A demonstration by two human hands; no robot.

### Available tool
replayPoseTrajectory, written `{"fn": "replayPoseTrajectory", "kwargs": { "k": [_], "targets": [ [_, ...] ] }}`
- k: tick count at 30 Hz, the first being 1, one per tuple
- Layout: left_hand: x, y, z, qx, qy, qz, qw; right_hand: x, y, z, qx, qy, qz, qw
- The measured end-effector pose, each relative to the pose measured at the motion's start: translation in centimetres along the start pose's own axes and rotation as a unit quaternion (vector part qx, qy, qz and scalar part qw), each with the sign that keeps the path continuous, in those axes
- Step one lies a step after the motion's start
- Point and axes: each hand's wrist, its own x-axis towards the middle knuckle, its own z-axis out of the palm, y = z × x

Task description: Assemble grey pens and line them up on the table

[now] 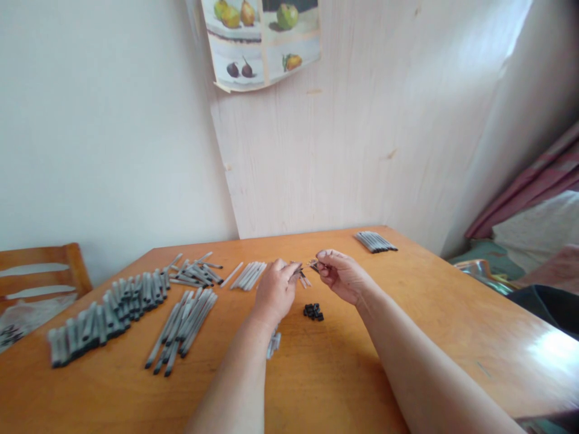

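My left hand [277, 290] reaches over the middle of the table, its fingers closed around something small and dark near the fingertips. Facing it across a small gap, my right hand [342, 276] pinches a small thin piece, too blurred to name. Between and behind the hands lie a few thin pen parts [306, 279] with dark and pale ends. Just below is a small heap of black caps [313, 311]. Some clear plastic pieces [274, 343] are partly hidden by my left forearm. A row of whitish pen barrels [248, 276] lies left of my left hand.
On the wooden table [344, 374], many grey pens with black ends [108, 310] form a long pile at left. Nearer stands another bundle [183, 328]; a loose pile [196, 272] lies behind. More pens [374, 242] sit far right. A chair [45, 268] is at left.
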Motion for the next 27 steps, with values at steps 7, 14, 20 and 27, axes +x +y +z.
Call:
{"fn": "replayPoseTrajectory", "kwargs": {
  "k": [7, 14, 20, 27],
  "targets": [
    [0.2, 0.0, 0.2, -0.041, 0.001, -0.015, 0.999, -0.2, 0.0, 0.1, -0.019, -0.008, 0.014, 1.000],
    [0.3, -0.5, 0.2, -0.064, 0.024, -0.048, 0.996, -0.6, -0.5, -0.5, -0.213, -0.014, 0.037, 0.976],
    [0.4, -0.9, 0.1, -0.064, 0.065, -0.077, 0.993, -1.1, -0.8, -1.0, -0.463, -0.118, 0.093, 0.873],
    [0.5, -1.3, 0.1, -0.058, 0.083, -0.090, 0.991, -0.1, 0.6, -1.8, -0.607, -0.151, 0.116, 0.772]
  ]
}}
